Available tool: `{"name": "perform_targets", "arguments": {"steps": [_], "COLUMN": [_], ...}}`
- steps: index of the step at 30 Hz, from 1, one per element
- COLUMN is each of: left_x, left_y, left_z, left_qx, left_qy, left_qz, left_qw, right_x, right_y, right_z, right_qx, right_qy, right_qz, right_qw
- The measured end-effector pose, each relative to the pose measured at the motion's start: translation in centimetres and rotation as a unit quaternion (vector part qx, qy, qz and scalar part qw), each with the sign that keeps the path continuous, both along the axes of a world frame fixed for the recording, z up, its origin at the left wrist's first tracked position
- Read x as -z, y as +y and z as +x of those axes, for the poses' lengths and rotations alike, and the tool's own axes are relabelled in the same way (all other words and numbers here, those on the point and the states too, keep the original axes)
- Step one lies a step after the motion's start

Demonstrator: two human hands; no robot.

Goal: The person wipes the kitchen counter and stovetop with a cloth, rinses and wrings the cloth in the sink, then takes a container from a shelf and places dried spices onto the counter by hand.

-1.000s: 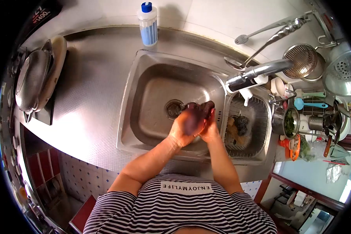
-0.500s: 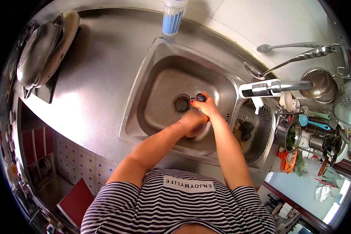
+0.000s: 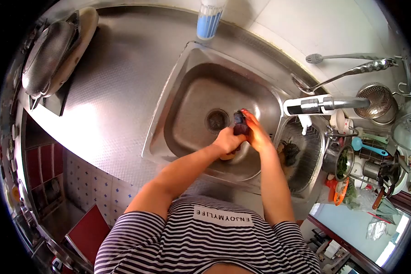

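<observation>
Over the large steel basin [image 3: 196, 86], my left hand [image 3: 228, 141] grips a dark purple-brown item [image 3: 240, 125] whose exact nature is unclear. My right hand [image 3: 257, 133] lies along the other side of it, fingers pointing up toward its dark top end. The two hands nearly meet at its lower part. Just left of the item is the round drain [image 3: 218, 120]. In the smaller right basin, a wire rack [image 3: 306, 157] has dark and yellowish scraps [image 3: 288, 153] beside it.
The faucet [image 3: 315, 106] stands at the right of the large basin. A bottle with blue liquid [image 3: 208, 23] is behind it. Strainers [image 3: 48, 59] lean at the far left. A pot of greens [image 3: 340, 162] and utensils crowd the right side.
The view has shifted, so the sink and faucet appear farther right. Both hands have turned the dark item, which now stands lengthwise between them, more exposed than half a second ago.
</observation>
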State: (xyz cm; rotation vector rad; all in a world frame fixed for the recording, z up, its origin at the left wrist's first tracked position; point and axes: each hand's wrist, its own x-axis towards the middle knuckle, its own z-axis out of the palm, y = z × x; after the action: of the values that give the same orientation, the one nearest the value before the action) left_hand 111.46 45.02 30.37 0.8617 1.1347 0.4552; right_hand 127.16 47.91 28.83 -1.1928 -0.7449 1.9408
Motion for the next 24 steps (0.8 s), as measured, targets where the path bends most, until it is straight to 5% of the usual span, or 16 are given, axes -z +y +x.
{"name": "perform_targets", "arguments": {"steps": [1, 4, 6, 9, 11, 12, 14, 24], "left_x": [-1.9, -3.4, -4.6, -6.3, -6.7, -6.1, -4.8, 0.9], "left_y": [-0.1, -1.2, -2.3, -2.1, -1.7, -1.5, -1.1, 0.0], "left_z": [-0.3, -0.7, 0.5, 0.6, 0.3, 0.2, 0.1, 0.9], "left_qx": [-0.107, -0.082, -0.082, -0.036, -0.026, -0.027, -0.018, -0.108], "left_qy": [-0.197, -0.563, -0.613, -0.606, -0.534, -0.535, -0.43, -0.103], "left_qz": [-0.144, -0.367, -0.401, -0.348, -0.353, -0.353, -0.313, -0.158], "left_qw": [0.964, 0.736, 0.676, 0.714, 0.768, 0.767, 0.847, 0.976], "right_x": [-2.2, -4.9, -8.5, -6.6, -8.5, -9.8, -8.7, -0.6], "right_y": [-1.2, -2.1, -2.3, -1.8, -0.3, 0.2, 1.3, 3.1], "right_z": [0.2, -0.9, -4.0, -1.9, -2.1, -2.1, -2.1, -6.6], "right_qx": [-0.002, -0.023, 0.026, 0.059, -0.023, -0.028, -0.096, -0.055], "right_qy": [0.089, 0.26, 0.372, 0.378, 0.386, 0.212, 0.077, -0.282], "right_qz": [0.018, 0.112, 0.116, 0.114, 0.081, 0.047, 0.044, -0.012], "right_qw": [0.996, 0.959, 0.92, 0.917, 0.919, 0.976, 0.991, 0.958]}}
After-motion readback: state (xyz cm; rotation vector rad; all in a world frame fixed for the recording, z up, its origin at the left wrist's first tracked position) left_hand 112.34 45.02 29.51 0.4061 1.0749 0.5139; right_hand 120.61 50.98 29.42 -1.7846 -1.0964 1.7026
